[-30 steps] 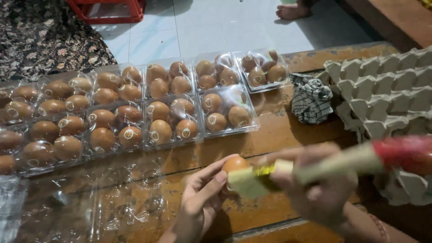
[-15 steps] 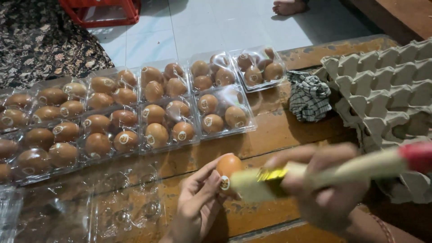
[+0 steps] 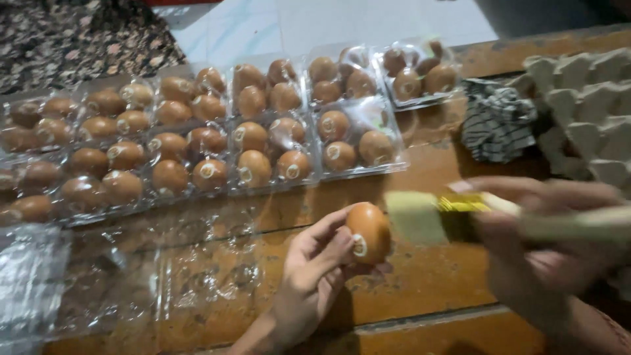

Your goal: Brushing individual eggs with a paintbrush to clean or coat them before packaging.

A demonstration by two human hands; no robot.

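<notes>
My left hand [image 3: 314, 276] holds a brown egg [image 3: 368, 231] with a small round white sticker, raised over the wooden table [image 3: 420, 289]. My right hand [image 3: 539, 250] grips a brush [image 3: 420, 215] with a pale bristle head and a light handle; the bristle head sits just right of the egg, almost touching it. The right hand and brush are motion-blurred. Beyond the hands lie clear plastic egg trays [image 3: 197, 144] filled with several stickered brown eggs.
An empty clear plastic tray [image 3: 197, 276] lies left of my left hand. A grey striped cloth [image 3: 496, 125] sits at the right, beside stacked pulp egg cartons [image 3: 585, 112]. White floor tiles [image 3: 328, 23] and a patterned fabric [image 3: 79, 36] lie beyond the table.
The brush head has slid off the egg to its right side. The egg has turned so its sticker shows at the lower front. The view has shifted closer.
</notes>
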